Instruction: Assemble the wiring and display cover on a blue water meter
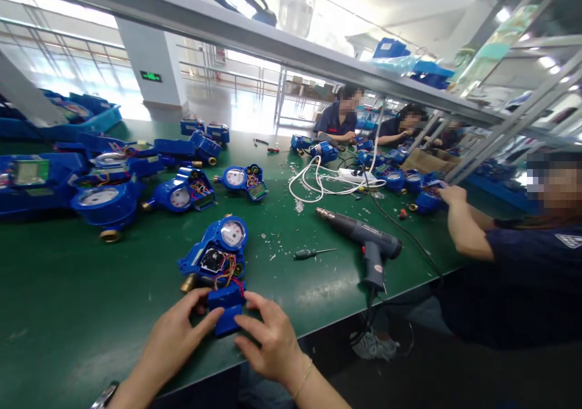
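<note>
Near the front edge of the table lies a blue water meter (233,233) with a round white dial, its electronics compartment uncovered. Red, yellow and other thin wires (231,268) run out of it towards a small blue plastic housing part (227,322). My left hand (179,330) grips this part from the left, thumb on its face. From the right, my right hand (273,336) holds the same part between thumb and fingers. A brass pipe end (188,283) of the meter sticks out just beyond my left fingers. The underside of the part is hidden.
A heat gun (364,236) and a screwdriver (309,254) lie to the right among white scraps. Several more meters (179,198) crowd the left. A white power strip (354,176) with looped cable lies further back. A co-worker's hand (454,196) touches a meter at right. A metal shelf beam (282,45) crosses above.
</note>
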### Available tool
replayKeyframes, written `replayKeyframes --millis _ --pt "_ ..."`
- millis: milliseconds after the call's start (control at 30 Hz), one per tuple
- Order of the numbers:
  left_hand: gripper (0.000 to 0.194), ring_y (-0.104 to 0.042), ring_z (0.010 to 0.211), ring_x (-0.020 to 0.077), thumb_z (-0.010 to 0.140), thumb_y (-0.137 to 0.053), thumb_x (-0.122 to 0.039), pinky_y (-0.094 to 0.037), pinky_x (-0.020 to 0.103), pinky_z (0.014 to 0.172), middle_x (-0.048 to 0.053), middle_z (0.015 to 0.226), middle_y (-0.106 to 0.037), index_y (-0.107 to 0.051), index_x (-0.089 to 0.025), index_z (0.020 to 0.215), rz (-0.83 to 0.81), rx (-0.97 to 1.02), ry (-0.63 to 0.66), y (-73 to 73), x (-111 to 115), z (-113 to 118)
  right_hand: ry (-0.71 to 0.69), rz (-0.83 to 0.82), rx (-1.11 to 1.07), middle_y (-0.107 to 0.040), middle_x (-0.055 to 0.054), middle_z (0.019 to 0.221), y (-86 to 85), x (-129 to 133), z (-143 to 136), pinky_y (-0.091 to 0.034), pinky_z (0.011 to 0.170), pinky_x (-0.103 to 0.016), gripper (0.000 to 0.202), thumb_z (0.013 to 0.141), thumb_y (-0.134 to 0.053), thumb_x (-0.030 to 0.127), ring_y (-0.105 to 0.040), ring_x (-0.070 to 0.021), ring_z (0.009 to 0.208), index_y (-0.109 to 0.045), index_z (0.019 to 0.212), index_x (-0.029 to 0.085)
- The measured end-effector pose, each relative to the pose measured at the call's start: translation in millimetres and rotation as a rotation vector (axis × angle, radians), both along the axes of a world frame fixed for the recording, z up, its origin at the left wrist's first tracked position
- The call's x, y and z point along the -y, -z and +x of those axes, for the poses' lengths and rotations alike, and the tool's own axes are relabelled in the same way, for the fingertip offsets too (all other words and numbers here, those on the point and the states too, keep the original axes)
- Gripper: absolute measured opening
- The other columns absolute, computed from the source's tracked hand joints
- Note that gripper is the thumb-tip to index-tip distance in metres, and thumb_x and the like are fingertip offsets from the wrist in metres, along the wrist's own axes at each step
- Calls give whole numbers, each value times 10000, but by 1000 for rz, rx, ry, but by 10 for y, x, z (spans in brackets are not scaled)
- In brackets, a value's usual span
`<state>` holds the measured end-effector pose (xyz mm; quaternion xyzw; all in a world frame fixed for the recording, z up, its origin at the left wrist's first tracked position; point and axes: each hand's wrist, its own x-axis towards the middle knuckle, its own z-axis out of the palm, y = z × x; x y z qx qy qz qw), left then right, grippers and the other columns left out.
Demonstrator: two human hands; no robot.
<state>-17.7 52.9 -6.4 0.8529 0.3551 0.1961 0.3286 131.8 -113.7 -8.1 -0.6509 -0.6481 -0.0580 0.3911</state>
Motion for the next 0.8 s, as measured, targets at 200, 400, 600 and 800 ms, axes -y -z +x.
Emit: replayKeyframes --millis 200,400,600,800 --pt "455 -690 738 209 808 -550 -615 -549 265 672 43 893 -744 -699 -218 973 27 73 47 18 -27 9 10 -12 1 -489 -125 1368 66 11 0 -532 879 -372 293 899 -553 377 -575 -233 1072 -634 1123 206" --pt "451 -680 688 206 779 -581 -630 -534 258 625 32 833 -740 -708 -219 919 29 50 20 -6 -23 41 1 -24 9 -501 -127 1358 20 2 16 -534 863 -369 297 897 -553 394 -589 -232 1037 -638 1110 205" --pt "328 -636 657 181 872 -527 -480 -483 264 629 34 791 -709 -688 -196 896 35 9 48 -160 47 89 -37 -8 -3 -518 -154 1344 -51 8 23 -540 873 -390 258 913 -535 308 -602 -232 1024 -639 1112 181" --pt "217 -649 851 187 875 -577 -320 -494 282 771 61 958 -708 -654 -183 1026 24 72 62 -213 91 64 -79 23 -42 -516 -165 1345 34 -8 60 -551 883 -405 246 915 -546 222 -605 -230 1047 -620 1144 172"
